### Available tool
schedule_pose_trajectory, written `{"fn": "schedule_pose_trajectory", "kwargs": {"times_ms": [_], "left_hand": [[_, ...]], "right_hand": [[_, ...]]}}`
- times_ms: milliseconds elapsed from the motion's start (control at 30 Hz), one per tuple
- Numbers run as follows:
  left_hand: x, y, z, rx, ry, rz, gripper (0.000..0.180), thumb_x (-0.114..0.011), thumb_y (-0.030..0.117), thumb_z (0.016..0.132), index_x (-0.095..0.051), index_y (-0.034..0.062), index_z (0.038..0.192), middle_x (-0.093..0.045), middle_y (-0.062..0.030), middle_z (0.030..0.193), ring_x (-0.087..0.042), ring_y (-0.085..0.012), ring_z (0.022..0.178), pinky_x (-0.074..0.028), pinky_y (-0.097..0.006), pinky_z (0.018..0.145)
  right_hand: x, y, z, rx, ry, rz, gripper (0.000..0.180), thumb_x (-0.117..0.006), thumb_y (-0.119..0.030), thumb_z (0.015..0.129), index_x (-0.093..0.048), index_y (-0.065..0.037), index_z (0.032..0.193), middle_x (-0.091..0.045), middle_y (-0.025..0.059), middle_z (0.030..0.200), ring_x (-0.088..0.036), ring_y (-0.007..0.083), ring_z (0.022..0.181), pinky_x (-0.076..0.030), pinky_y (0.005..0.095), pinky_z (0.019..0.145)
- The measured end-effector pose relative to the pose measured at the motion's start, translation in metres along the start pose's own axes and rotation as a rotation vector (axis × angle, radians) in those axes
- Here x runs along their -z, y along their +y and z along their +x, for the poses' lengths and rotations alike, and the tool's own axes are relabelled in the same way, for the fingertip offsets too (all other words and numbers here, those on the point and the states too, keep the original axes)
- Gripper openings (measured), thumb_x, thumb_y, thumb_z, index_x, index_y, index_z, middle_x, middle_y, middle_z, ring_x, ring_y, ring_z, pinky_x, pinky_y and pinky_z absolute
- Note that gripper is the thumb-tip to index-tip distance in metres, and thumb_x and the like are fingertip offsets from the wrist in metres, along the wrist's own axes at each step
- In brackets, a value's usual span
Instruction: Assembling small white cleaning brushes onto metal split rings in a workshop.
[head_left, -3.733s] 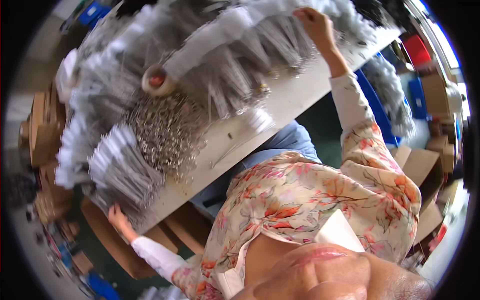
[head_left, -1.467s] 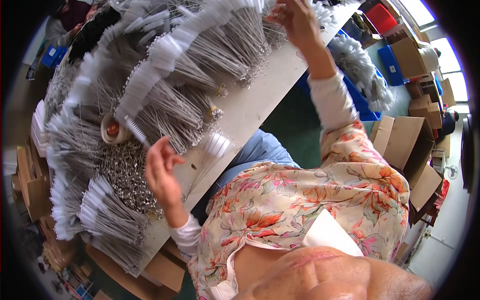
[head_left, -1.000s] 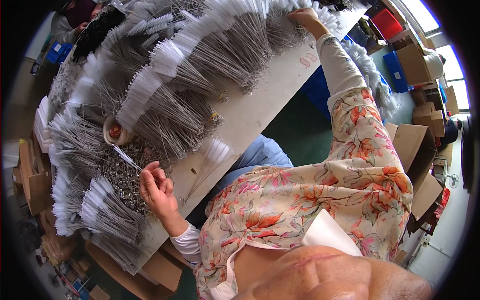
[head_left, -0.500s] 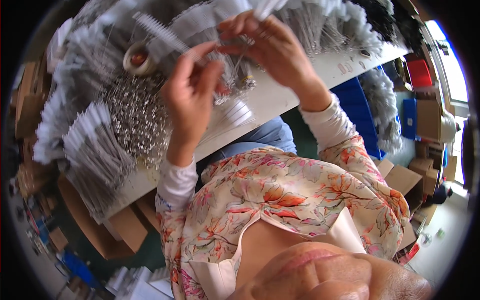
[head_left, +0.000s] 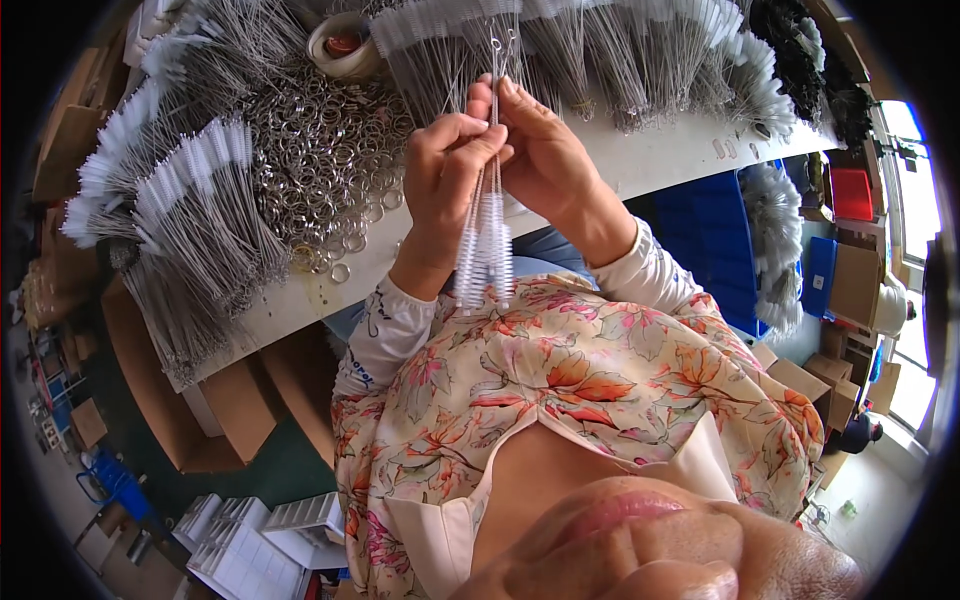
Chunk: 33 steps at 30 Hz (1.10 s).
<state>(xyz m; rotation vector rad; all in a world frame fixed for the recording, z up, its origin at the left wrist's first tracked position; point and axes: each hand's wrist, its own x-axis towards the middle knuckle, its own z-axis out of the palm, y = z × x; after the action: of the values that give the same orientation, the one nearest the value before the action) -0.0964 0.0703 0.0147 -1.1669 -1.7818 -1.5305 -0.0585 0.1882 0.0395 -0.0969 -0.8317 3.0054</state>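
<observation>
Between both hands, over the table's front edge, is a small bunch of white-bristled straw brushes (head_left: pixel 485 260) with thin wire stems. The bristles hang toward my chest and the looped wire ends point away from me. My left hand (head_left: pixel 445 175) is closed, thumb and fingers pinching the stems just above the bristles. Close beside it, my right hand (head_left: pixel 550 150) pinches the same stems nearer the loops with thumb and fingertips. Left of my hands lies a heap of metal split rings (head_left: pixel 320 150). Beyond my fingers lie more brushes (head_left: pixel 435 60) in rows.
Piles of brushes (head_left: pixel 200 200) cover the table's left side. A roll of tape (head_left: pixel 345 45) sits behind the rings. The white table (head_left: pixel 650 160) extends right, where a blue bin (head_left: pixel 710 250) stands beside it. Cardboard boxes (head_left: pixel 240 420) are below at left.
My hands have come together and nearer my body from farther over the table. The brushes now hang bristles toward me; before, one stuck out past my left hand, bristles away.
</observation>
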Motion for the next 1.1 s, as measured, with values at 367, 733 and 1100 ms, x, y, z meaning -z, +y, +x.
{"fn": "schedule_pose_trajectory", "kwargs": {"times_ms": [367,733,1100], "left_hand": [[0.085,-0.003,0.069,0.149,-0.141,-0.431,0.09,-0.07,0.04,0.075,-0.02,-0.0005,0.138,-0.031,-0.0176,0.138,-0.037,-0.0305,0.123,-0.033,-0.043,0.1],[0.086,0.022,0.017,0.502,-0.339,-0.537,0.018,-0.074,0.016,0.073,-0.065,0.0055,0.085,-0.06,-0.0061,0.091,-0.058,-0.0148,0.081,-0.048,-0.027,0.07],[0.098,0.02,-0.052,0.615,-0.167,0.175,0.02,-0.064,0.016,0.084,-0.063,0.0038,0.099,-0.061,-0.0054,0.073,-0.056,-0.0119,0.059,-0.045,-0.026,0.055]], "right_hand": [[-0.036,-0.02,-0.013,-0.053,-0.257,-1.326,0.018,-0.057,-0.017,0.088,-0.065,-0.003,0.095,-0.065,0.0031,0.075,-0.058,0.007,0.067,-0.046,0.0223,0.059],[-0.041,-0.023,-0.027,-0.429,-0.368,-0.908,0.024,-0.054,-0.024,0.092,-0.063,-0.001,0.095,-0.056,-0.0016,0.07,-0.048,0.0035,0.061,-0.035,0.0183,0.052],[0.05,-0.082,-0.075,-0.028,-0.222,-2.486,0.014,-0.056,-0.017,0.086,-0.064,-0.005,0.09,-0.064,0.0079,0.079,-0.063,0.0245,0.066,-0.048,0.0326,0.06]]}}
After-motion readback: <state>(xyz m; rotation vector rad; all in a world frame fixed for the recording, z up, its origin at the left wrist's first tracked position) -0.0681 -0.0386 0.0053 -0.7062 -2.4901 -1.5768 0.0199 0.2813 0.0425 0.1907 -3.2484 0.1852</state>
